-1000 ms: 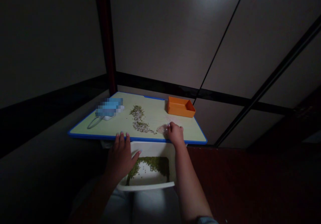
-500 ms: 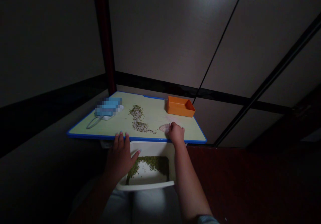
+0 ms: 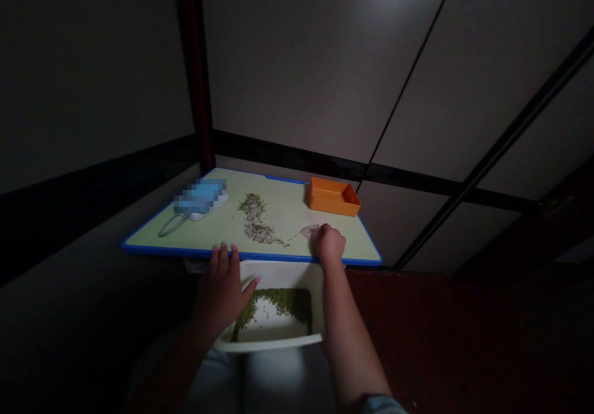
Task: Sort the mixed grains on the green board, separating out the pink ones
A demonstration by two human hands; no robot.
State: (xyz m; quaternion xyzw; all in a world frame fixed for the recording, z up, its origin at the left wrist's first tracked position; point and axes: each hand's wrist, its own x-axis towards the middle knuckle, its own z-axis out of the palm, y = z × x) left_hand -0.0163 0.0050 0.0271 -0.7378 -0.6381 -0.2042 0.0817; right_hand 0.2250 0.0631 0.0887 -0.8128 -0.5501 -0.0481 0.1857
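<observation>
My right hand (image 3: 330,242) is closed, its wrist bent over the near right part of the table. From its fingers sticks out a pale pinkish, thin-looking piece (image 3: 309,231), which lies close to the tabletop; its kind is unclear. To its left, a strip of small green and pale grains (image 3: 260,225) is spread on the table (image 3: 218,228). My left hand (image 3: 225,293) has its fingers stretched out, the tips at the table's blue front edge and the thumb over the rim of a white bin (image 3: 273,343). Green grains (image 3: 292,302), like mung beans, lie in that bin.
An orange open box (image 3: 331,200) stands at the table's back right. On the left rests a blurred-out blue item (image 3: 199,195) with a loop (image 3: 172,225). Walls (image 3: 301,61) close in behind and at the left; a dark red floor (image 3: 417,340) shows at the right.
My right hand has shifted slightly to the right and away from me, the pinkish piece moving with it. My left hand and the bin stay where they were.
</observation>
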